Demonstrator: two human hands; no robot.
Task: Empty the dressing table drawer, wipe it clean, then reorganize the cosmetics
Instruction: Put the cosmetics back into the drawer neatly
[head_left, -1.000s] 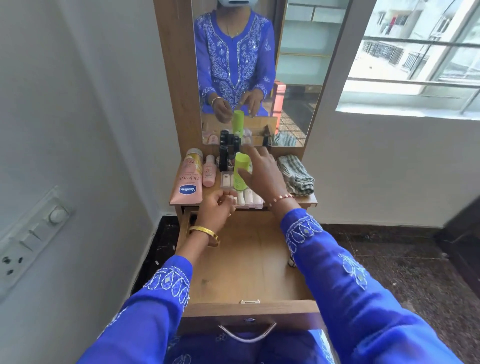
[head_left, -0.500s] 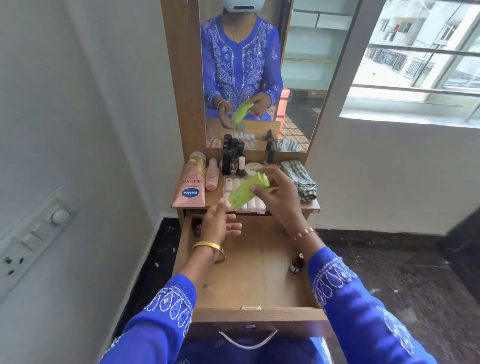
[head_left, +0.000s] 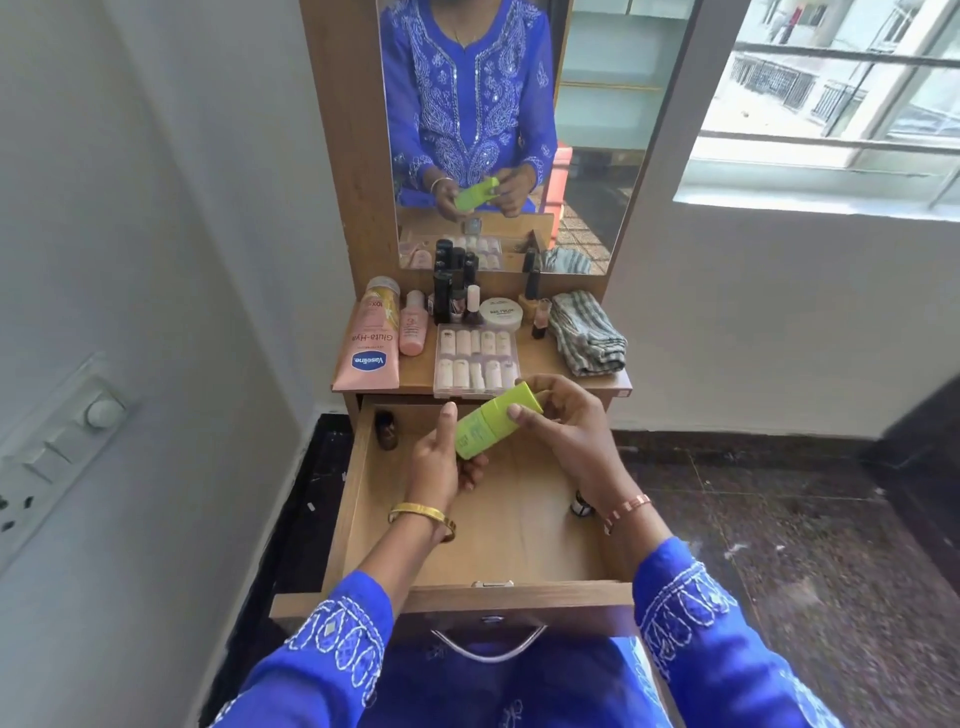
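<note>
Over the open wooden drawer (head_left: 519, 545) I hold a lime-green bottle (head_left: 491, 423) tilted between both hands. My left hand (head_left: 441, 462) cups its lower end and my right hand (head_left: 566, 426) grips the cap end. A small dark bottle (head_left: 385, 430) stands in the drawer's back left corner, and another small bottle (head_left: 581, 505) sits by the right wall. On the dressing table top (head_left: 540, 364) lie a pink Vaseline tube (head_left: 368, 348), a small pink bottle (head_left: 414, 325), a clear box of press-on nails (head_left: 477, 361), several dark lipsticks (head_left: 452, 291), a white jar (head_left: 500, 313) and a folded checked cloth (head_left: 587, 332).
A mirror (head_left: 498, 130) rises behind the table top. A white wall with a switch panel (head_left: 57, 441) is close on the left. A window (head_left: 841, 93) is at the upper right. Dark stone floor (head_left: 805, 519) spreads to the right of the drawer.
My right hand lifted the green bottle off the table top and brought it down over the drawer. My left hand rose and took hold of its lower end.
</note>
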